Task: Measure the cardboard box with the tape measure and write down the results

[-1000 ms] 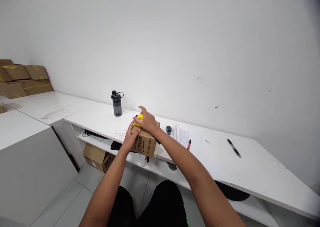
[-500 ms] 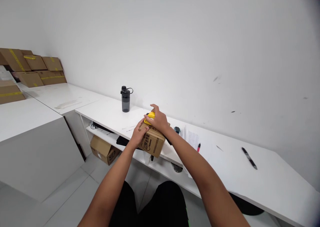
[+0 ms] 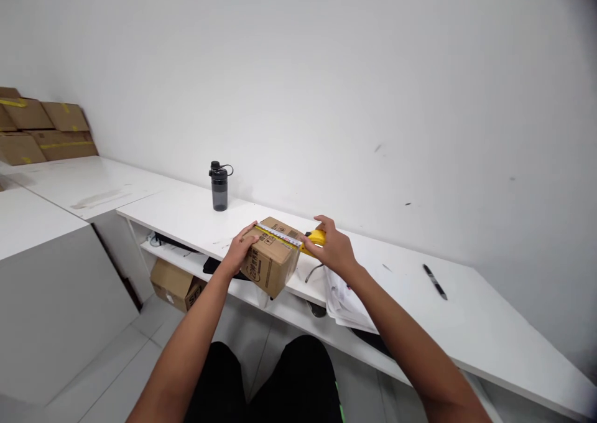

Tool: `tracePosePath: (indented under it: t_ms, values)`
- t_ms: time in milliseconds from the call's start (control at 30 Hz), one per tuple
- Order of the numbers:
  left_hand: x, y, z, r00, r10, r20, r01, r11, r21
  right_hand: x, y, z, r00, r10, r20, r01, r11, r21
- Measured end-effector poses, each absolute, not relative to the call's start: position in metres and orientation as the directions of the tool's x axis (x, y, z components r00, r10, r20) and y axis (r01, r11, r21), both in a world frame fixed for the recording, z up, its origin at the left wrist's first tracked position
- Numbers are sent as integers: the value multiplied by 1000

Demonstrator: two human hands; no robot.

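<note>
Right of the "SF" carton (image 3: 173,281), left fingers (image 3: 248,241) grip a box (image 3: 269,265) printed "22", right fingers (image 3: 326,223) a tape measure (image 3: 318,237).

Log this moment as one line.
left hand: grips brown cardboard box | right hand: holds yellow rounded tape measure | white metal-tape blade: across box top

Holds a printed carton (image 3: 268,270) with the left hand (image 3: 239,253) — grips a yellow tape measure (image 3: 318,237) in the right hand (image 3: 337,250), with blade (image 3: 280,234) across the carton's top — faces a white desk (image 3: 471,323) and dark bottle (image 3: 219,193).
</note>
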State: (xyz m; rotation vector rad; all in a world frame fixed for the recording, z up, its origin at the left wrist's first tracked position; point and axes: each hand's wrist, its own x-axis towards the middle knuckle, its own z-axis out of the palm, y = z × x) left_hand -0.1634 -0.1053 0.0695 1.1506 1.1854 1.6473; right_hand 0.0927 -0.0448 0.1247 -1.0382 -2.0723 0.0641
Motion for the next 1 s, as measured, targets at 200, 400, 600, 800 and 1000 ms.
tracePosePath:
  t_ms: [200,400,600,800,1000]
  values:
    - [-166,-101,68,-283,924,256,-43,-279,959,98,-65,117,-294,701,649,693,624,-361]
    - [-162,-101,68,-302,919,252,-33,-275,961,85,-66,119,-231,740,631,659,597,-458]
    - [-158,-106,71,-302,922,242,-16,-258,966,29,-55,133,-289,735,614,600,638,-482]
    - [-154,-110,70,-391,883,260,-17,-290,957,-40,-55,151,-465,671,578,657,699,-282]
    - [-151,-110,69,-421,887,190,-120,-262,958,-61,-50,150,-394,733,555,639,652,-408]
